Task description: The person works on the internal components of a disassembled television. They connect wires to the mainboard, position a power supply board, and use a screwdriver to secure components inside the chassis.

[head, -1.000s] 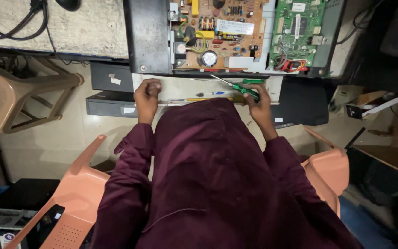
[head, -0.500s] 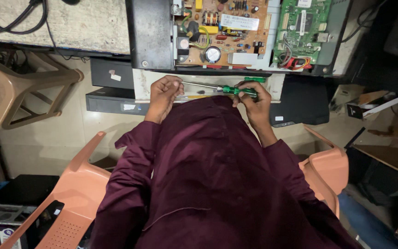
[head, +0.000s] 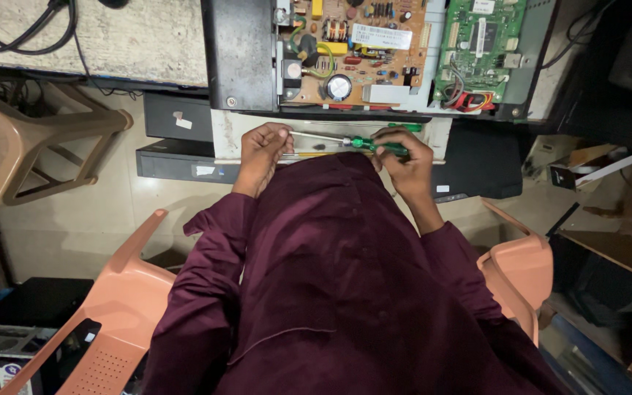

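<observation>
Workbench edge (head: pixel 440 132) — screwdriver (head: pixel 352 141) between both hands (head: pixel 407 157)

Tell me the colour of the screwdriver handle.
Green, on the screwdriver in the right hand; head view.

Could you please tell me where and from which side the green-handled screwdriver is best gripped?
Probably by the green handle of the screwdriver, from the right: it lies roughly level, handle end in the right hand, thin metal shaft running left to the left hand.

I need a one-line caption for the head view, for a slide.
Seen from above, the right hand holds a green-handled screwdriver, its tip at the left hand, below an opened device with bare circuit boards.
</observation>
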